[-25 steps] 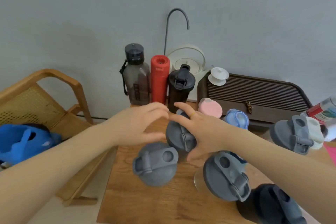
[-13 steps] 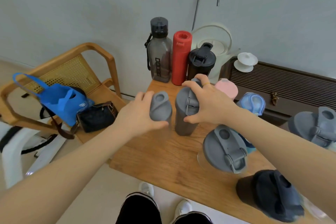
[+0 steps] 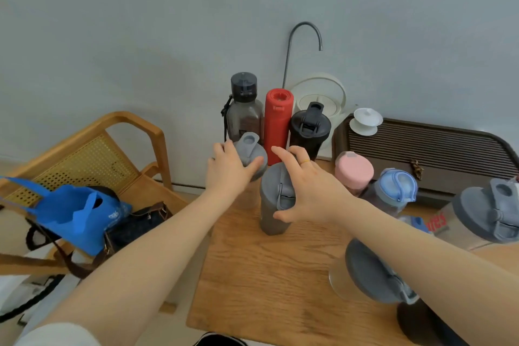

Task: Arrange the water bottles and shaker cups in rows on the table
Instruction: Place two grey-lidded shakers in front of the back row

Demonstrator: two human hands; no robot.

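My left hand (image 3: 227, 170) grips the grey lid of a clear shaker cup (image 3: 250, 150) near the table's far left corner. My right hand (image 3: 307, 191) wraps the top of a grey bottle (image 3: 271, 205) standing right beside it. Against the wall stand a smoky bottle with a black cap (image 3: 243, 109), a red flask (image 3: 278, 121) and a black shaker (image 3: 309, 128) in a row. To the right are a pink-lidded cup (image 3: 354, 171), a blue-lidded bottle (image 3: 397, 189), and grey-lidded shakers (image 3: 491, 213) (image 3: 370, 275). A dark cup (image 3: 418, 323) sits at the near right.
The wooden table (image 3: 266, 289) ends at its left edge beside a rattan chair (image 3: 92, 154) holding a blue bag (image 3: 75, 211) and a dark handbag. A white kettle with a curved spout (image 3: 320, 93) and a dark slatted tray (image 3: 435, 143) with a white cup line the wall.
My left hand has carried the grey-lidded shaker further back, towards the smoky bottle. My right hand stays on the grey bottle. The camera has shifted.
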